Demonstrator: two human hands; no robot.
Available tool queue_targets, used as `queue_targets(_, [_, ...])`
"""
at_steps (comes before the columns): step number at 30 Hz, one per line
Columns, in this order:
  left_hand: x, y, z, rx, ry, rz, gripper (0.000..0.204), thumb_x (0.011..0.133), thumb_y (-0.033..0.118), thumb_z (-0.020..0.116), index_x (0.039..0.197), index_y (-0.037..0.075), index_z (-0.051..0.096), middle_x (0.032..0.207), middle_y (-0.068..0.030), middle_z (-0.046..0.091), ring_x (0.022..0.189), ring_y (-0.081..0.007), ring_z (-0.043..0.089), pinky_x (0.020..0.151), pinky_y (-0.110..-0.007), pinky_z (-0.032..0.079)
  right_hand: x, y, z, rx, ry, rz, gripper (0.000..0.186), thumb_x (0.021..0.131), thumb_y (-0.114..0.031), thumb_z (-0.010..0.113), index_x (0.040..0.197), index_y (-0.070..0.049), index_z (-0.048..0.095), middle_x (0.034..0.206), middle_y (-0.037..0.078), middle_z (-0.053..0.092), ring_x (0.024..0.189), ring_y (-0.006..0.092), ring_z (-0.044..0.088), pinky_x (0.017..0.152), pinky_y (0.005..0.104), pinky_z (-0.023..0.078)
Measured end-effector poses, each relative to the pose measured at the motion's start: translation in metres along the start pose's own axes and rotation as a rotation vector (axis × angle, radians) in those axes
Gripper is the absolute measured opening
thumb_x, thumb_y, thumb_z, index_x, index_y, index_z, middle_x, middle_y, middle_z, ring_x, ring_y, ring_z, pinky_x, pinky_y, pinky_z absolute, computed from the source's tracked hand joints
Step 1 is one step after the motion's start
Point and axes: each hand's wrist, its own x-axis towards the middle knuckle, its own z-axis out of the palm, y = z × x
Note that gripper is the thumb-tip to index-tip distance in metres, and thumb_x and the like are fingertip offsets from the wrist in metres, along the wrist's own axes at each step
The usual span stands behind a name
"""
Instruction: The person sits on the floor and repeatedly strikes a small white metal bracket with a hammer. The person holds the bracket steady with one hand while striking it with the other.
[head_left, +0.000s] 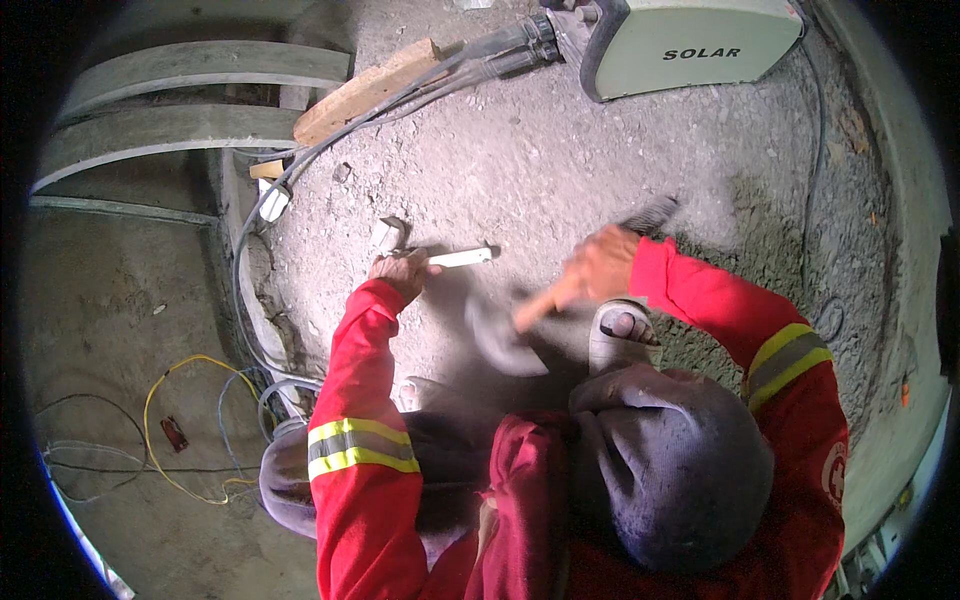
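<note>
Head view looks down on a person crouching on rough grey concrete (560,170), red sleeves with yellow-and-grey reflective bands coming up from the lower edge.

The left hand (400,272) is closed around the near end of a short white flat bar (462,257), pinning it to the ground. The bar's long axis runs almost level, pointing away from the left hand toward the right hand; its free end lies just short of the gap between the two hands. A small white angular piece (388,234) sits just beyond the left hand's knuckles, touching or nearly touching them; I cannot tell which.

The right hand (600,268) is clenched on a wooden handle (540,308) that slants down and inward from the fist toward the person's body. The blurred grey shape at its lower end looks like a hammer head (498,338), smeared by motion, so its exact form is unclear. That head hangs nearer the person than the bar, below and a little to the right of the bar's free end.

A sandalled foot (622,335) rests just below the right hand. Farther out lie a bundle of grey cables (330,150), a wooden plank (365,92) and a pale green box-shaped machine (690,45).
</note>
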Motion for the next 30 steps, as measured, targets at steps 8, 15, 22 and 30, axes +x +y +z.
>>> queue_targets(8, [-0.006, -0.008, 0.005, -0.008, 0.024, -0.007, 0.039, 0.087, 0.051, 0.046, 0.092, 0.015, 0.061, 0.079, -0.0142, 0.063, 0.079, -0.0370, 0.061, 0.069, -0.048, 0.045, -0.002, -0.032, 0.006, -0.025, -0.096, 0.202, 0.059, 0.084, -0.059, 0.046, 0.073, -0.004, 0.065, 0.055, 0.019, 0.058, 0.052, 0.0385, 0.060, 0.052, 0.0481, 0.048])
queue_targets(15, [-0.003, -0.012, 0.003, -0.158, -0.157, -0.155, 0.049, 0.088, 0.056, 0.039, 0.094, 0.012, 0.061, 0.085, -0.0175, 0.064, 0.085, -0.0399, 0.059, 0.075, -0.049, 0.044, -0.004, -0.035, 0.002, 0.087, 0.021, 0.253, 0.059, 0.085, -0.059, 0.045, 0.070, -0.005, 0.063, 0.053, 0.018, 0.057, 0.050, 0.0373, 0.059, 0.049, 0.0477, 0.047])
queue_targets(22, [0.001, -0.026, 0.014, -0.279, -0.200, -0.106, 0.055, 0.089, 0.057, 0.037, 0.096, 0.007, 0.058, 0.080, -0.0200, 0.059, 0.080, -0.0408, 0.055, 0.071, -0.048, 0.042, 0.005, -0.013, -0.004, 0.204, 0.129, 0.005, 0.057, 0.085, -0.059, 0.045, 0.066, -0.008, 0.063, 0.056, 0.017, 0.058, 0.050, 0.0360, 0.058, 0.048, 0.0450, 0.046])
queue_targets(30, [-0.001, -0.033, 0.016, -0.213, -0.206, -0.121, 0.051, 0.090, 0.055, 0.037, 0.096, 0.009, 0.059, 0.086, -0.0203, 0.062, 0.088, -0.0423, 0.058, 0.075, -0.050, 0.044, 0.017, -0.041, -0.015, 0.194, 0.122, -0.003, 0.054, 0.085, -0.057, 0.047, 0.076, -0.006, 0.065, 0.054, 0.015, 0.057, 0.052, 0.0362, 0.059, 0.050, 0.0456, 0.047])
